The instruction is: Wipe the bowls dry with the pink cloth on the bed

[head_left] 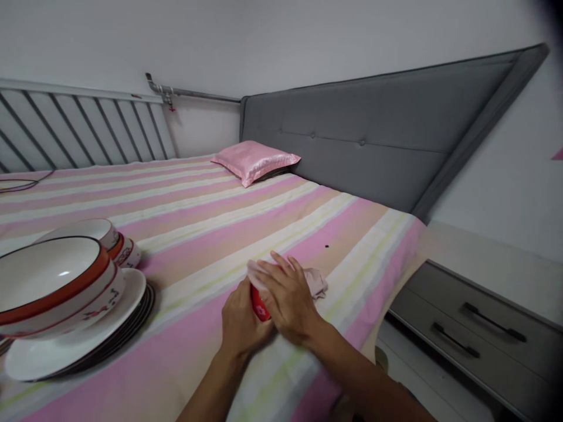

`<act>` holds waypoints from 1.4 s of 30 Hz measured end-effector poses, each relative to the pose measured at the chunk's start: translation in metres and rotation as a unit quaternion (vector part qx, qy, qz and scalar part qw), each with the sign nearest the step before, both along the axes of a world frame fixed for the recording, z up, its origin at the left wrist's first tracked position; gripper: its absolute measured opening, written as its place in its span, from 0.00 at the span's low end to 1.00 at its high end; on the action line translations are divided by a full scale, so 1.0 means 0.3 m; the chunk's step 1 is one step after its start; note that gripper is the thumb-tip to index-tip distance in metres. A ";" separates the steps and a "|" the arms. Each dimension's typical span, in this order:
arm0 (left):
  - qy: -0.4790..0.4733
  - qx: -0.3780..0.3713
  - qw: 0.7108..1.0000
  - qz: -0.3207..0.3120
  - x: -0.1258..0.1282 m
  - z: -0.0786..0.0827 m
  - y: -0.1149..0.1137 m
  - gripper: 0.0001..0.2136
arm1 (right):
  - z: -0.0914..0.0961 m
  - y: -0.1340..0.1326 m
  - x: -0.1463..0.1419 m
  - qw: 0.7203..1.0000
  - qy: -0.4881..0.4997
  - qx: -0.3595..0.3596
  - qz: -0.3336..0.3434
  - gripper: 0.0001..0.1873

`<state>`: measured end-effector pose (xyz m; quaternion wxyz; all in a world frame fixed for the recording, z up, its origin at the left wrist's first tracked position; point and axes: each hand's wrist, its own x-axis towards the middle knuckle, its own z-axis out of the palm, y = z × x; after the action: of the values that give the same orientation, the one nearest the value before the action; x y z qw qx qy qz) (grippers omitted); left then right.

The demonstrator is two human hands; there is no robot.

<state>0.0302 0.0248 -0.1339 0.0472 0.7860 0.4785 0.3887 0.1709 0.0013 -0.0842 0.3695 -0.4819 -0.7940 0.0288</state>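
Observation:
My left hand [241, 319] is wrapped round a small red object with a pale flower on it [259, 305]; most of it is hidden, so its kind cannot be made out. Over its top lies a pale pink cloth [315, 282], which my right hand [290, 302] grips and presses down with the fingers. One end of the cloth hangs out past the right hand. Both hands are just above the striped bedsheet [189, 346], near the bed's right side.
To the left, a large white bowl with a red-brown band [94, 302] stands on stacked plates [132, 293], with smaller bowls [127, 249] behind. A pink pillow [255, 161] lies by the grey headboard [352, 117]. A grey drawer cabinet [475, 316] stands right of the bed.

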 end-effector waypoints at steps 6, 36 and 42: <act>-0.018 -0.048 0.999 -0.009 0.004 0.027 0.000 0.25 | -0.004 0.005 -0.011 0.999 -0.027 0.013 0.030 0.23; -0.010 -0.049 0.999 -0.009 -0.010 0.021 0.005 0.32 | -0.019 0.034 0.069 0.994 0.110 -0.017 0.023 0.18; -0.035 -0.075 0.996 -0.014 -0.020 0.016 0.010 0.28 | -0.016 0.000 0.013 0.998 0.004 0.040 0.052 0.19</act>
<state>0.0242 0.0278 -0.1293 0.1280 0.7728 0.4932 0.3783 0.1747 0.0014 -0.0891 0.3896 -0.4250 -0.8169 0.0177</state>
